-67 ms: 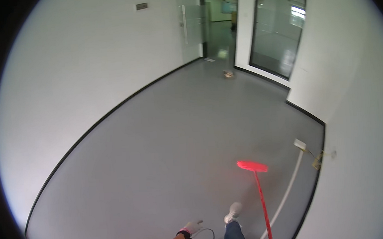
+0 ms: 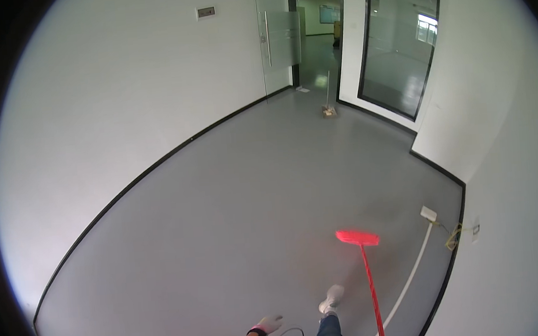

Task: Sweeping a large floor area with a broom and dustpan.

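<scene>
My left hand (image 2: 269, 324), in a white glove with a dark band at the wrist, hangs low over the grey floor. Its fingers point to the right, loosely stretched, and nothing shows in them. A red broom (image 2: 358, 237) reaches out ahead of me on the right, with its wide bristle head at or near the floor. The red handle (image 2: 371, 286) runs down past the lower edge of the picture. My right hand is out of the picture, so its hold on the handle cannot be seen.
Far ahead, a dustpan (image 2: 329, 112) with an upright handle stands by the open doorway and glass door (image 2: 281, 40). On the right lie a white power strip (image 2: 429, 213), a yellowish cable (image 2: 454, 237) and a white floor cable cover (image 2: 410, 277). White walls with dark skirting surround the floor.
The room has shifted slightly down and right in the picture, and it looks sharper. The broom head sits a little further right and lower. My left hand has dipped slightly.
</scene>
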Demonstrator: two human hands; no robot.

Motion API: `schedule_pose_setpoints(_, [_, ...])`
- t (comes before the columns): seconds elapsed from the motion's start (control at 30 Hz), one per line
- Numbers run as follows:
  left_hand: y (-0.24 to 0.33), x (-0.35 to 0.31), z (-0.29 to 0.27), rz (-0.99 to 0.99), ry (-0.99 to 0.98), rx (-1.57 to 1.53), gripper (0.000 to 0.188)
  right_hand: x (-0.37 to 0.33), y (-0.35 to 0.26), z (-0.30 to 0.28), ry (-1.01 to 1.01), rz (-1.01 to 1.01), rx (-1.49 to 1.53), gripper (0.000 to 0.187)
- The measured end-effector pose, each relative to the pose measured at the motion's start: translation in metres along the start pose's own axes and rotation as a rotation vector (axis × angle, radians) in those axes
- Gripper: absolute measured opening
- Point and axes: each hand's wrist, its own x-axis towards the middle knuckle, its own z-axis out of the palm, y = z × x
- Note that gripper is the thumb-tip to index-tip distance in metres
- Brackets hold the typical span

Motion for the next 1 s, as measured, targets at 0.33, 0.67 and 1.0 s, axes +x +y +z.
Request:
schedule_pose_setpoints(0.33, [0.017,0.123,-0.135,-0.731,0.224,-0.45,0.03,0.211,-0.246,0.005,0.022,-0.233,-0.588,0.03])
schedule_pose_setpoints(0.67, [0.115,0.325,-0.168,-0.56,0.232,-0.526,0.03,0.367,-0.484,0.069,-0.101,-0.006,-0.3,0.027])
schedule_pose_setpoints(1.0, [0.14,0.595,-0.39,-0.398,0.106,0.341,0.029,0.462,-0.724,0.151,-0.056,-0.099,-0.021,0.026])
